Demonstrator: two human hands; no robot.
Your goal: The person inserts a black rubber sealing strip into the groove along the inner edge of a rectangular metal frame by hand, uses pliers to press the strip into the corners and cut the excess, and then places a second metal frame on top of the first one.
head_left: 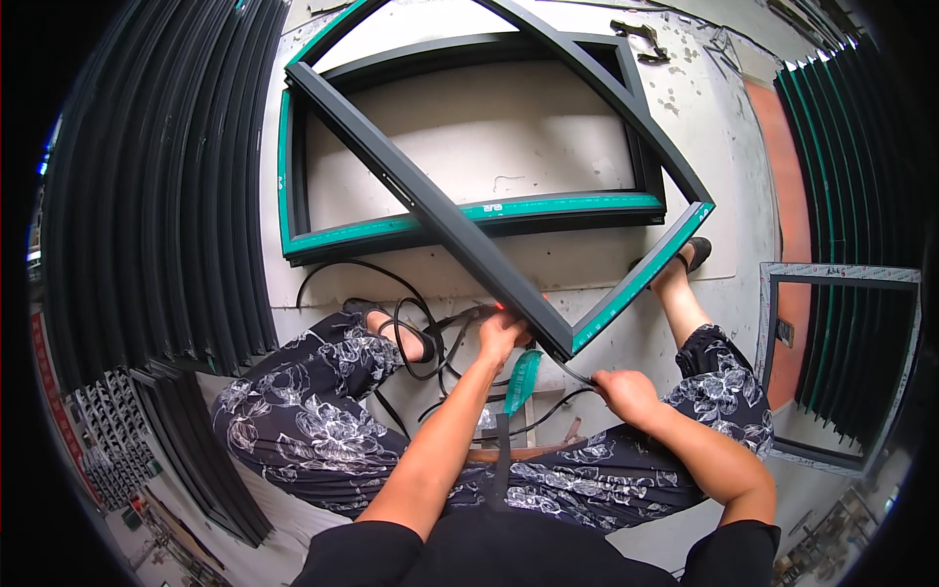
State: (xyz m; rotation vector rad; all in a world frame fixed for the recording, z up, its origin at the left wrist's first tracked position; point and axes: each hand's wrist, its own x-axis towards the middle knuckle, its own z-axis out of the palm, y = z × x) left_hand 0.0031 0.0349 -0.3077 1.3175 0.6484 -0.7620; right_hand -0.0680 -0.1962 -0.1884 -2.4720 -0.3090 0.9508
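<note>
Right grip (626, 393) pinches one black strip (570, 372) at the near corner of one top frame (460, 240); left grip (502, 333) just left, hold unclear to me. I see top partly blocking one lower frame (567, 205); third frame (841, 273) right, black coils (452, 321) left.

Hands (628, 397) near frame (452, 237); black strip (573, 372) held
</note>
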